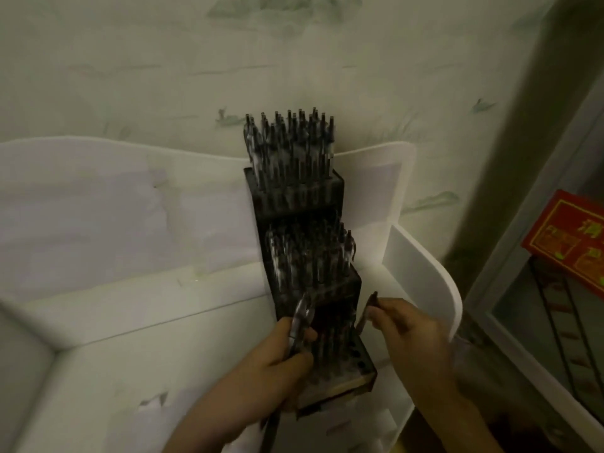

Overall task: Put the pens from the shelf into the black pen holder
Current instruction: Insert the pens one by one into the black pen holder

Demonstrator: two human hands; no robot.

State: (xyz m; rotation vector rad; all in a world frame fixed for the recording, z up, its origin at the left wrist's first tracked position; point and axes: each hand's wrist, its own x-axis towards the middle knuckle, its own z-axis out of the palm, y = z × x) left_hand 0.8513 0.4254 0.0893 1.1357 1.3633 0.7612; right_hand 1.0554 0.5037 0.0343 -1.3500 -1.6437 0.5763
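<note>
Pens: a slim dark plastic pen (365, 313) is pinched in the right hand (415, 335) beside the tiered black pen holder (313, 289); the left hand (277, 358) grips a small bunch of pens (302, 318). Light, stiff, slippery; best held mid-barrel. Packed upper tiers crowd the open front holes; white shelf wall (421, 266) hems the right.

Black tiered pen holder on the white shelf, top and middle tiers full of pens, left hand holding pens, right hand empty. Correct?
Not quite: the right hand is not empty. The head view shows it pinching a single pen beside the black pen holder. The rest stands: the holder is on the white shelf, its top and middle tiers are packed with pens, and the left hand holds pens.
</note>
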